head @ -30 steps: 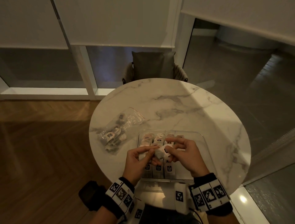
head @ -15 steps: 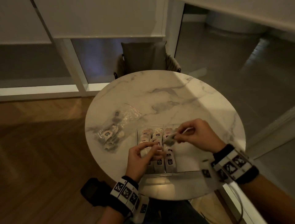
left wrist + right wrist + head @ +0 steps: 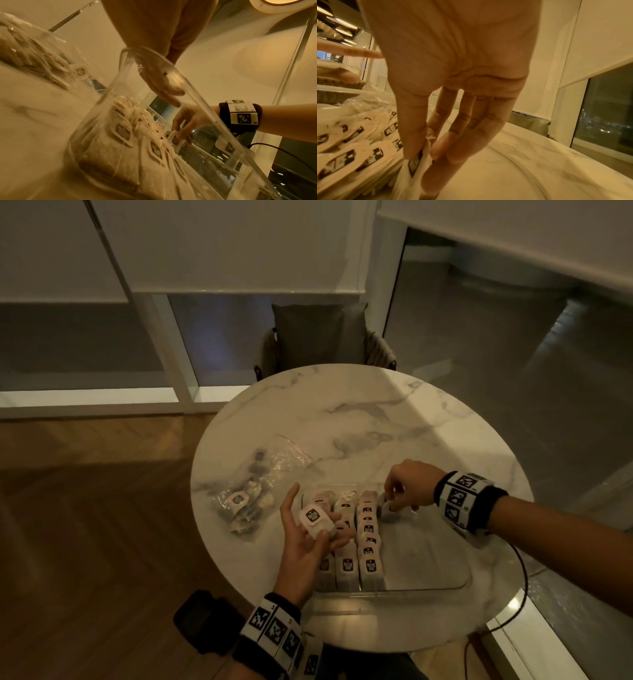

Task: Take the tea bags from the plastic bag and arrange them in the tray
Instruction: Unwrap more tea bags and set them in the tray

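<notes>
At the near edge of the round marble table [image 3: 394, 419], right in front of the person, sits the clear plastic tray [image 3: 428, 585]. Its left part is packed w/ three rows of tea bags [image 3: 370, 546] standing on edge, tags facing up; the right part of the tray is bare.

Left hand [image 3: 305, 539] hovers over the tray's left edge, palm up, fingers loosely curled around a small stack of tea bags [image 3: 313, 520] resting in the palm, top tag showing a dark logo. Index finger sticks out straight twd 12 o'clock.

Right hand [image 3: 407, 486] is further back, at the tray's far end next to the third row. Thumb & index finger pinch one tea bag [image 3: 415, 167] by its top, other fingers hanging down fairly straight beside it. From the right wrist view the bag hangs just right of the rows. Can't tell if it's touching the tray floor.

Plastic bag [image 3: 253, 494] lies on the table at abt 10 o'clock from the tray, near but apart, w/ more tea bags inside, crumpled, mouth pointing twd the table centre.

Past the table at 12 o'clock there's a chair [image 3: 322, 340] w/ a dark cushion.
</notes>
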The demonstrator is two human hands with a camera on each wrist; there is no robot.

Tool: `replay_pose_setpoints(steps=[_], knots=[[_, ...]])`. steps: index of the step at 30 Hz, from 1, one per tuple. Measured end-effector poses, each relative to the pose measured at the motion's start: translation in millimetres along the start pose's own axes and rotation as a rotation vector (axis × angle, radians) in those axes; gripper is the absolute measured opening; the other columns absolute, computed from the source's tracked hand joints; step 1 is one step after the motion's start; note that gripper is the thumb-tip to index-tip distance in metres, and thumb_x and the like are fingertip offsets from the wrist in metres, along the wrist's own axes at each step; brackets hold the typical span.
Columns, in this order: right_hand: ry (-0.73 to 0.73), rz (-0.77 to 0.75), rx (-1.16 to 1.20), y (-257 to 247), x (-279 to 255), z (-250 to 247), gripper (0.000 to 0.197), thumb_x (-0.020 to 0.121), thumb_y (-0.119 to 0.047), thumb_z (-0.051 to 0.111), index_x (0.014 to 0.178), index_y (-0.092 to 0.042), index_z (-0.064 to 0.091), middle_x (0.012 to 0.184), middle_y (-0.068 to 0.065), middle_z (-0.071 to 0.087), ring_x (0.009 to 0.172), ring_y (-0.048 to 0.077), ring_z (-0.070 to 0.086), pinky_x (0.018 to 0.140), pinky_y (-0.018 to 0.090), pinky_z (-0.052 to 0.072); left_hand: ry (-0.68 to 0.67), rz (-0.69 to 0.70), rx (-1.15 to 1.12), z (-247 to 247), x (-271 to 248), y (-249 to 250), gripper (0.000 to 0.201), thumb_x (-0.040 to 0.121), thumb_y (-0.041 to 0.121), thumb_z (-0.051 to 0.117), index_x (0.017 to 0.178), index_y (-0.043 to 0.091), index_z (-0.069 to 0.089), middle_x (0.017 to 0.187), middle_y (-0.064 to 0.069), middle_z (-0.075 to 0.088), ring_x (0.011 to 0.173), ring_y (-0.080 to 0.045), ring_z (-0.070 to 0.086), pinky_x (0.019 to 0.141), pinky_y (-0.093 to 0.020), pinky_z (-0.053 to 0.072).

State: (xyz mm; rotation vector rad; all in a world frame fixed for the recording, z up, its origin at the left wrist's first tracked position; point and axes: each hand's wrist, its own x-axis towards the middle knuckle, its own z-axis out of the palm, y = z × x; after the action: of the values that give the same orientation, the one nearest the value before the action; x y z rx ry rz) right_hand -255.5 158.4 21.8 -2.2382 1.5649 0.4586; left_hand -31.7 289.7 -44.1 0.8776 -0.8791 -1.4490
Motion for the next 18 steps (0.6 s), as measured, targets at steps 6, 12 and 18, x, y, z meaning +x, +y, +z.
replay_pose_setpoints(steps=[6, 12, 18], knots=[[0.018, 0.037, -0.046, -2.3, -0.9, 4.5, 0.020, 0.081, -0.040, 0.076, 0.090, -0.022, 0.071, 0.076, -0.008, 0.067, 0.054, 0.010, 0.067, 0.059, 0.023, 0.053, 0.011, -0.066, -0.026, 6.6, -3.8, 3.6, 0.069, 0.089, -0.009, 0.058, 0.134, 0.036, 0.031, 0.104, -0.024, 0.072, 0.085, -0.044, 0.071, 0.076, -0.039, 0.061], [0.125, 0.044, -0.134, -6.2, 0.4, 8.2, 0.021, 0.080, -0.041, 0.075, 0.094, -0.025, 0.072, 0.087, -0.007, 0.063, 0.072, 0.015, 0.062, 0.061, 0.026, 0.045, 0.017, -0.055, 0.082, 7.8, -2.5, 2.7, 0.027, 0.087, -0.008, 0.062, 0.113, 0.001, 0.059, 0.097, -0.024, 0.073, 0.081, -0.035, 0.074, 0.071, -0.031, 0.061], [0.277, -0.025, 0.024, -13.8, -22.2, -7.6, 0.027, 0.085, -0.049, 0.069, 0.098, -0.025, 0.073, 0.082, -0.010, 0.065, 0.067, 0.007, 0.058, 0.062, 0.024, 0.046, -0.029, -0.033, 0.174, 4.7, -3.3, 0.9, 0.015, 0.088, -0.003, 0.064, 0.103, -0.003, 0.067, 0.087, -0.019, 0.075, 0.077, -0.026, 0.074, 0.070, -0.027, 0.059]])
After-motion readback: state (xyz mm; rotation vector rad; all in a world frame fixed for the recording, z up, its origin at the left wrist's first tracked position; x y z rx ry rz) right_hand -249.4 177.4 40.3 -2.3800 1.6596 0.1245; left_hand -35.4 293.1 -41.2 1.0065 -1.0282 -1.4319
